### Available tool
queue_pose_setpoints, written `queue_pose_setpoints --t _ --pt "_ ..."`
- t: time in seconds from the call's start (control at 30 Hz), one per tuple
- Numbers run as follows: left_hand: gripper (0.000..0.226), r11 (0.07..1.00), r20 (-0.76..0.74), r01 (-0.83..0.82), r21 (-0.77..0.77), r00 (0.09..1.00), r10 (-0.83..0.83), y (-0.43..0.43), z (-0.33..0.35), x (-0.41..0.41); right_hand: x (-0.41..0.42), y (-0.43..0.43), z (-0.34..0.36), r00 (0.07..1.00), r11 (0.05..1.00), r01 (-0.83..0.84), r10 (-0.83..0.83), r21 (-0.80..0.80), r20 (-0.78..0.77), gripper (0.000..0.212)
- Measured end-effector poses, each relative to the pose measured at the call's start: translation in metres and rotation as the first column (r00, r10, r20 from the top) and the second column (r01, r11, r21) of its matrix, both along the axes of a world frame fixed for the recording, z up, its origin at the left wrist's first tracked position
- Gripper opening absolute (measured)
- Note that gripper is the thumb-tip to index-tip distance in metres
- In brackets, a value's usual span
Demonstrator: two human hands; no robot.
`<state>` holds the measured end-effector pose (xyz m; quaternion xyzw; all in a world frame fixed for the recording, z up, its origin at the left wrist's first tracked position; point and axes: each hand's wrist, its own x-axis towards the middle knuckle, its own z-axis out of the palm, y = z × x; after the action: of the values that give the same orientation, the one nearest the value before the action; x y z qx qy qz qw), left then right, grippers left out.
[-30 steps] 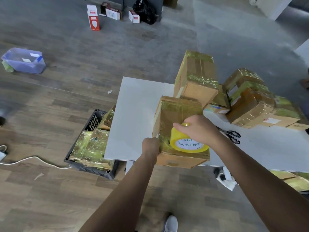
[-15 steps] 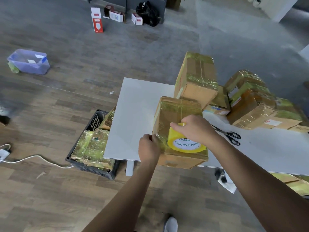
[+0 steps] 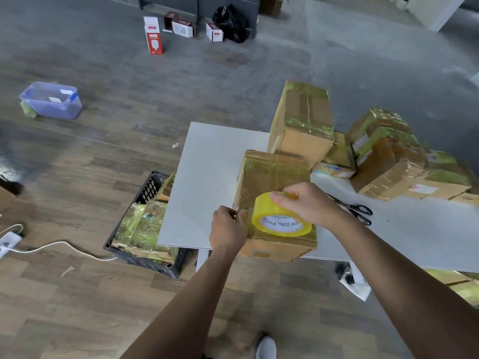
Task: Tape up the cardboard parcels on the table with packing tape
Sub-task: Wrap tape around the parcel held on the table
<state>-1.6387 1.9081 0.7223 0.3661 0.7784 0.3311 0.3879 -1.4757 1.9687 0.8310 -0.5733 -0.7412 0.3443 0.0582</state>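
A cardboard parcel (image 3: 269,174), wrapped in yellowish tape, sits at the near edge of the white table (image 3: 207,161) and overhangs it slightly. My right hand (image 3: 308,203) grips a yellow roll of packing tape (image 3: 280,216) held against the parcel's near top. My left hand (image 3: 228,229) pinches the loose tape end at the parcel's left near corner, right beside the roll. A taller taped parcel (image 3: 303,125) stands just behind it.
Several taped parcels (image 3: 388,164) are piled at the table's right. Black scissors (image 3: 360,212) lie right of my right wrist. A black crate (image 3: 145,229) with wrapped parcels stands on the floor at the left. A white cable (image 3: 51,247) crosses the floor.
My left hand has moved up from the parcel's front edge to the tape end beside the roll. The roll has shifted slightly left and tilted, still in my right hand.
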Motion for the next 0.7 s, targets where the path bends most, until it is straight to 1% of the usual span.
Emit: queue_pose_setpoints --t 0.1,0.17,0.2,0.23,0.27,0.3,0.33,0.37,0.4,0.43,0.47,0.5,0.57,0.63,0.67,0.7 --pt "0.026 1.000 -0.027 -0.013 0.010 1.000 0.013 0.000 -0.001 0.000 0.005 0.000 0.011 0.993 0.993 -0.058 0.047 0.100 0.111 0.060" --pt "0.028 1.000 -0.038 -0.017 0.004 0.999 0.017 0.001 0.003 0.003 0.012 0.000 0.014 0.982 0.991 -0.054 0.030 0.120 0.187 0.060" --pt "0.028 1.000 -0.080 -0.007 -0.001 0.997 0.007 0.001 0.004 0.005 0.013 0.000 0.014 0.974 0.991 -0.051 0.022 0.122 0.224 0.059" --pt "0.027 1.000 -0.163 0.014 0.012 0.986 -0.012 0.001 0.003 0.007 0.013 -0.001 0.013 0.966 0.990 -0.055 0.021 0.127 0.258 0.059" --pt "0.026 0.996 -0.283 0.062 0.066 0.958 -0.040 -0.001 0.002 0.008 0.011 -0.001 0.013 0.959 0.989 -0.068 0.028 0.134 0.283 0.059" --pt "0.026 0.977 -0.399 0.148 0.156 0.914 -0.075 -0.004 0.002 0.008 0.008 0.000 0.012 0.954 0.987 -0.078 0.034 0.138 0.297 0.059" --pt "0.030 0.928 -0.489 0.282 0.242 0.862 -0.135 -0.008 -0.001 0.007 0.006 0.000 0.012 0.951 0.986 -0.082 0.035 0.142 0.306 0.060" --pt "0.037 0.855 -0.555 0.432 0.288 0.802 -0.219 -0.012 -0.004 0.005 0.005 0.001 0.013 0.949 0.986 -0.085 0.036 0.145 0.313 0.060" --pt "0.047 0.777 -0.596 0.563 0.283 0.737 -0.317 -0.017 -0.008 0.004 0.004 0.001 0.013 0.946 0.984 -0.091 0.037 0.152 0.322 0.060" --pt "0.060 0.717 -0.624 0.662 0.219 0.660 -0.419 -0.022 -0.010 0.003 0.005 0.002 0.012 0.945 0.981 -0.098 0.040 0.164 0.325 0.060" --pt "0.071 0.684 -0.637 0.721 0.111 0.580 -0.508 -0.026 -0.011 0.003 0.007 0.003 0.012 0.950 0.978 -0.105 0.046 0.178 0.308 0.059" --pt "0.076 0.666 -0.646 0.746 0.002 0.509 -0.568 -0.028 -0.012 0.002 0.010 0.003 0.010 0.965 0.978 -0.100 0.051 0.181 0.259 0.059" --pt "0.078 0.647 -0.691 0.752 -0.124 0.403 -0.601 -0.028 -0.012 0.001 0.025 0.006 0.002 0.996 0.992 -0.046 0.036 0.120 0.082 0.062" --pt "0.079 0.642 -0.706 0.740 -0.203 0.343 -0.619 -0.026 -0.014 0.000 0.040 0.006 -0.005 0.993 0.999 0.045 -0.044 0.008 -0.108 0.072" --pt "0.078 0.650 -0.715 0.730 -0.211 0.338 -0.613 -0.026 -0.015 0.000 0.046 0.004 -0.007 0.980 0.995 0.091 -0.097 -0.041 -0.171 0.076" --pt "0.077 0.664 -0.725 0.719 -0.204 0.346 -0.596 -0.026 -0.015 0.001 0.048 0.003 -0.009 0.970 0.991 0.115 -0.127 -0.069 -0.206 0.074"
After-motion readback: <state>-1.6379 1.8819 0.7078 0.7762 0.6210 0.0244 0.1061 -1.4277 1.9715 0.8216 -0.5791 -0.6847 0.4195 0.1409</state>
